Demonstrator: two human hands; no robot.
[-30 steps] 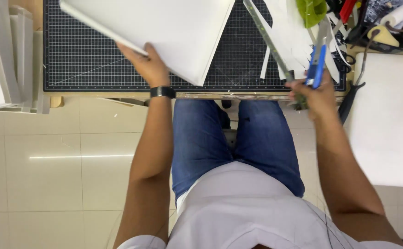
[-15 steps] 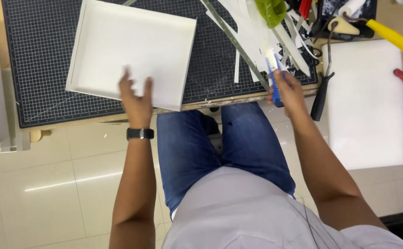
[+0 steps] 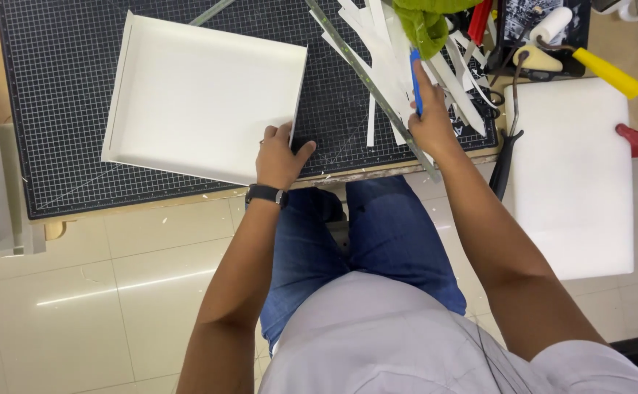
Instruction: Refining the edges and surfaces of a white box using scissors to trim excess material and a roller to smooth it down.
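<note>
Left hand (image 3: 279, 157): laid at the near right corner of the white shallow tray (image 3: 202, 98), fingers (image 3: 269, 133) spread flat over its edge, thumb out on the cutting mat (image 3: 64, 175); pressed down rather than closed around anything.
Right hand (image 3: 428, 124): fingers closed around a blue-handled knife (image 3: 414, 87), held upright at 1 o'clock of the tray, beside the steel ruler (image 3: 366, 80).
Tray position: flat on the mat, open side up, at 11 o'clock of the body, slightly rotated against the grid.
Surroundings: white paper strips (image 3: 384, 44) and a green cloth (image 3: 425, 22) at 1 o'clock; a white board (image 3: 574, 175) at 3 o'clock.
Step done well: the tray is best kept pinned by even downward pressure at the corner, with fingers kept clear of the blade's path.
Change from earlier: the tray, previously lifted and tilted, is now settled flat; the left hand has been shifted to its corner; the knife has been kept in the right hand.
</note>
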